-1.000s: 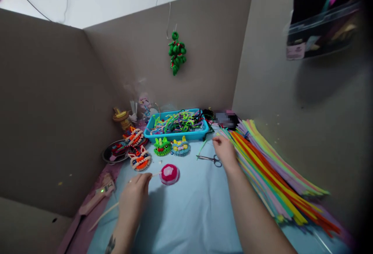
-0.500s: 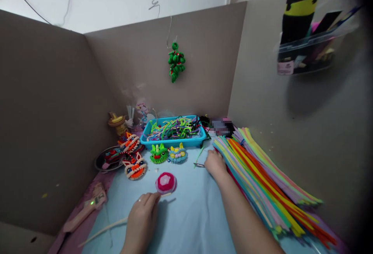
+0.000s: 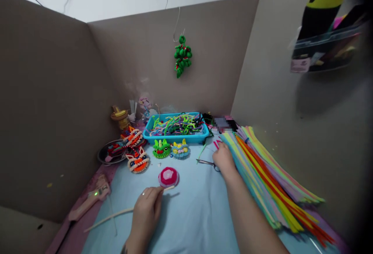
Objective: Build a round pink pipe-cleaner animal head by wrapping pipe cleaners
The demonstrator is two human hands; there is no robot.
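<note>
My left hand [image 3: 147, 207] is closed, pinching a cream pipe cleaner [image 3: 109, 218]. Its short end pokes out past my fingertips, and the long end trails left over the cloth. Just beyond lies a round disc coiled in dark pink and pale pink [image 3: 169, 177]. My right hand [image 3: 225, 159] is further off at the right, fingers curled and partly hidden. Dark pink strips [image 3: 217, 144] show at its fingertips; whether they are gripped I cannot tell. Beside that hand lie small scissors [image 3: 206, 162], one handle loop showing, near a thin green strand [image 3: 201, 151].
Bundles of coloured pipe cleaners [image 3: 262, 180] lie along the right. A blue tray [image 3: 177, 139] of offcuts stands behind green [image 3: 161, 149], blue-yellow [image 3: 180, 150] and orange [image 3: 138, 161] animal-face pieces. At left are a dark bowl [image 3: 106, 157] and a pink glue gun [image 3: 91, 199].
My right hand has shifted off the scissors, whose handle loop now shows, and pink strips appear at its fingertips. My left hand still pinches the cream pipe cleaner. The view has turned slightly.
</note>
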